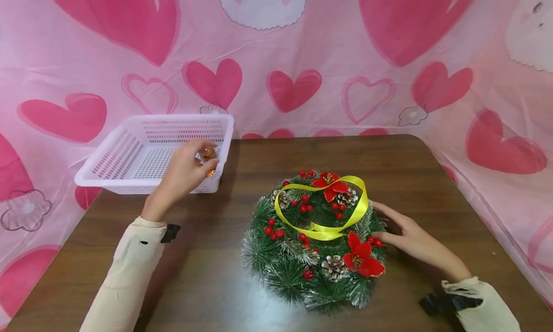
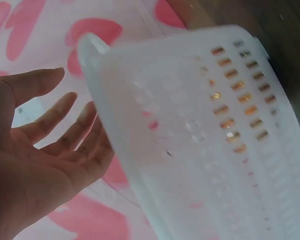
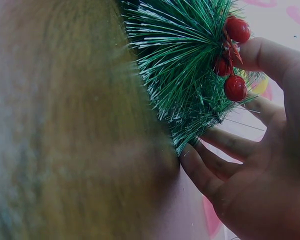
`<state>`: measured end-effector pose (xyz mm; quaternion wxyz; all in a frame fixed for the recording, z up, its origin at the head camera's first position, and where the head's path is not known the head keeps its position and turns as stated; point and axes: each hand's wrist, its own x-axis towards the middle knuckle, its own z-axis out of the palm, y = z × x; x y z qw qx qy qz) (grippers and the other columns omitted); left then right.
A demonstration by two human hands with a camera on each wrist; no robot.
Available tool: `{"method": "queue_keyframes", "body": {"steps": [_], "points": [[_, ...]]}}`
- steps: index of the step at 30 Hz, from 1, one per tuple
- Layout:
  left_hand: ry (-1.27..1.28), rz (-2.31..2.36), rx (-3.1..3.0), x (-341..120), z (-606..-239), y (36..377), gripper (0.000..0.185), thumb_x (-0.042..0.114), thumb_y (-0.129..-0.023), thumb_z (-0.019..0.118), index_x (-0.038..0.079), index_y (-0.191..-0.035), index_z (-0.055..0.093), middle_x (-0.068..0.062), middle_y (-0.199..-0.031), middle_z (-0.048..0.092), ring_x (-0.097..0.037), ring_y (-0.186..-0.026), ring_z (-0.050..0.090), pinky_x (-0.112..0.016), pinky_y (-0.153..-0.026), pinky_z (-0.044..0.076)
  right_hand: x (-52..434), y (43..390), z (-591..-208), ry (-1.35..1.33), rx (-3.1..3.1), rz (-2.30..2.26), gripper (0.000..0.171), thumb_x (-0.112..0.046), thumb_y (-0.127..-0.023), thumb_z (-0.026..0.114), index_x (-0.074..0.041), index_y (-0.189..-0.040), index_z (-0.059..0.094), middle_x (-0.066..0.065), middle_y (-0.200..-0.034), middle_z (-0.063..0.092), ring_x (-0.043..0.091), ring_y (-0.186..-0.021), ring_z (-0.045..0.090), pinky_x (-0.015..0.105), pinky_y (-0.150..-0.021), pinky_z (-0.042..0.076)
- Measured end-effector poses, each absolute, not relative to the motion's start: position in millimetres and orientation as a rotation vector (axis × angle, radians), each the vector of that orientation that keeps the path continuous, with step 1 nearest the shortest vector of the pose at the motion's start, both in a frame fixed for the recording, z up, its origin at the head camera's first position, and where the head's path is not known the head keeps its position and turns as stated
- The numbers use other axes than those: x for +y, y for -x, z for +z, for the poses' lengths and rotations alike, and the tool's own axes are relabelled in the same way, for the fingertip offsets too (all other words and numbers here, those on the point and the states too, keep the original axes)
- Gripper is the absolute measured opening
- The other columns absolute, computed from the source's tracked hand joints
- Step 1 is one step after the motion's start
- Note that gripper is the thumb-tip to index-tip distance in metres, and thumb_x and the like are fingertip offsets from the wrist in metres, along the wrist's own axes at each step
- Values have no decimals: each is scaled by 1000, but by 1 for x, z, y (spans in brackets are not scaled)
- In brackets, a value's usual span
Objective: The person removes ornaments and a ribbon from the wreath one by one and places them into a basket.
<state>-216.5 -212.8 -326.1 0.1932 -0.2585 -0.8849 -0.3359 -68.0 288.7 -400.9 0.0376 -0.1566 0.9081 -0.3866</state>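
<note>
A green wreath (image 1: 302, 255) with red berries, pine cones, red flowers and a yellow ribbon (image 1: 321, 231) lies on the brown table (image 1: 207, 274). My right hand (image 1: 402, 231) holds its right edge. In the right wrist view the thumb of that hand (image 3: 260, 165) lies over the berries (image 3: 236, 87) and the fingers lie under the needles (image 3: 185, 75). My left hand (image 1: 190, 169) hovers at the near right corner of a white basket (image 1: 129, 183), close to small orange ornaments (image 1: 207, 153). In the left wrist view this hand (image 2: 45, 150) is spread with a bare palm beside the basket wall (image 2: 190, 150).
The perforated basket stands at the table's back left, partly over the edge. A pink heart-print cloth (image 1: 294, 87) hangs behind and on both sides. Orange glints show through the basket holes (image 2: 230, 122). Bare tabletop lies in front of the wreath and to its left.
</note>
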Motion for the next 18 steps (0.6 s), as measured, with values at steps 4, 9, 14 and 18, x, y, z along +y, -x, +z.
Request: {"method": "queue_keyframes", "body": {"steps": [4,9,14,18], "points": [[810,-951,-2461,-201,-325,208,30,1,-85,74,-3,-114,65,-18,-102,66,-30,-91,63,-44,-74,55,288,67,-401,466,2814,-1147,66,-22,-95,69,-24,-153,39,6,-147,49,-7,-126,42,19,-99,38],[911,-948,-2484,-180,-328,197,30,6,-88,73,0,-117,65,-16,-112,66,-31,-102,62,-46,-82,52,284,67,-401,454,2844,-1115,67,-23,-94,70,-23,-153,40,8,-148,49,11,-131,47,31,-102,42],[1054,-905,-2541,-156,-334,183,31,12,-92,70,2,-120,64,-11,-118,65,-26,-112,60,-44,-95,48,282,67,-401,405,2852,-1123,66,-29,-94,71,-28,-152,40,7,-147,50,33,-128,50,61,-99,43],[1139,-918,-2538,-139,-340,172,31,14,-92,71,4,-121,64,-8,-117,64,-22,-110,61,-41,-94,50,282,67,-397,371,2915,-1181,65,-26,-92,73,-32,-150,43,0,-140,56,19,-118,59,35,-95,52]]}}
